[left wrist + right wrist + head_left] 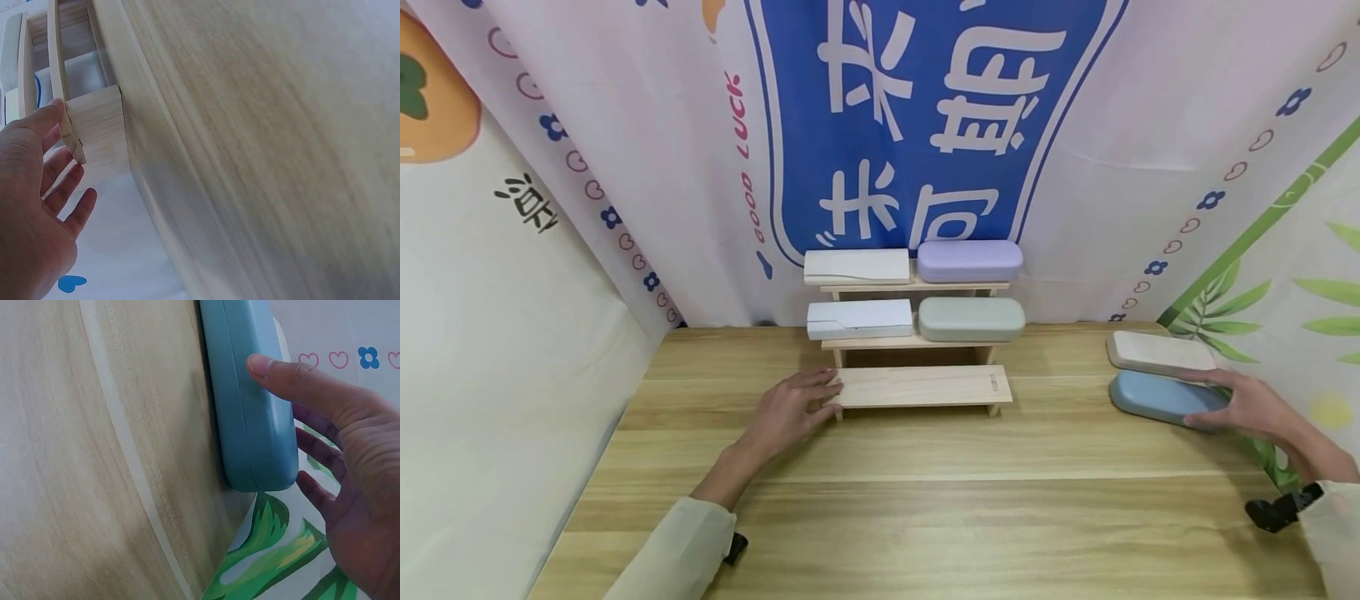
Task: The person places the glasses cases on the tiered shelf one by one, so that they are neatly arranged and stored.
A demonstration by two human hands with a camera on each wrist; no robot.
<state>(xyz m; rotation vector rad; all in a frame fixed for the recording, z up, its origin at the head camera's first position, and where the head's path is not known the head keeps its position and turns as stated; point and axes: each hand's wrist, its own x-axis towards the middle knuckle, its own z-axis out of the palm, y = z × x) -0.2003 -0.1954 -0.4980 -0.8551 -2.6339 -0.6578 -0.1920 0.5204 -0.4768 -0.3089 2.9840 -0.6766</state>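
My left hand (793, 404) grips the left end of the lowest board of a small wooden tiered stand (917, 387), and in the left wrist view the thumb lies on the board's edge. Over at the right side of the table, my right hand (1258, 407) holds the right end of a blue glasses case (1157, 398). Its thumb presses the near side in the right wrist view; the other fingers go behind, partly hidden. A cream glasses case (1157, 352) lies just behind the blue one.
On the top tier sit a white case (856, 267) and a purple case (970, 262). The middle tier bears a pale folded-flap case (859, 319) and a grey-green case (972, 320). Printed curtains (1150, 125) hang behind the wood-grain table (925, 517) and at its sides.
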